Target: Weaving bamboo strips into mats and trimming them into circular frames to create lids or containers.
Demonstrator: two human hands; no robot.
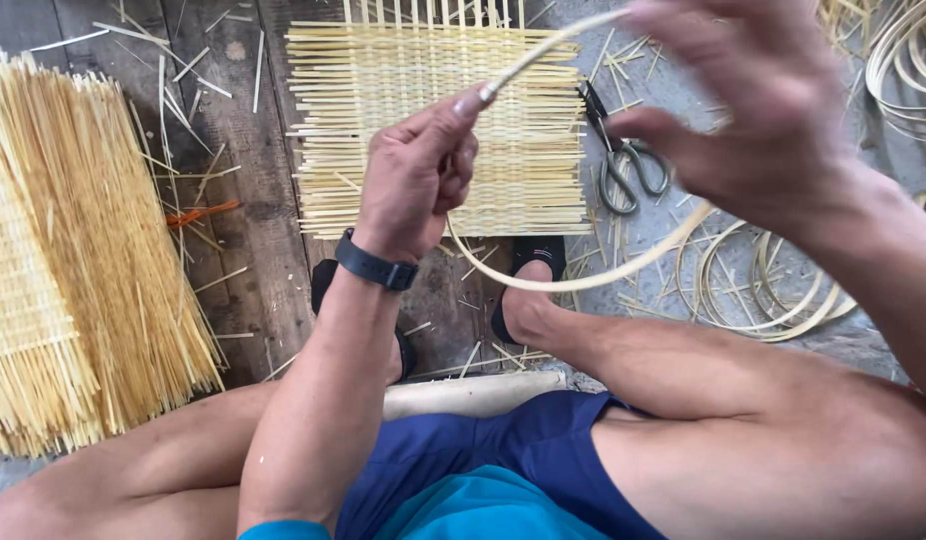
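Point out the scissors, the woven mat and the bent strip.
scissors (623,165), head view, at the pivot above the handles.
woven mat (433,130), head view, mid weave.
bent strip (573,283), head view, lower curve.

Soft, even daylight is filling the scene, bright but not harsh, and nothing is blowing out into glare. Shadows are staying faint and short; a thin one is sitting under the woven mat and darker patches are gathering beneath the legs near the sandals. The right hand, raised close to the lens, is smearing with motion blur and looking soft, while the left hand is showing sharp. The wide lens is bending things outward at the edges, stretching the knees and the straw bundle.
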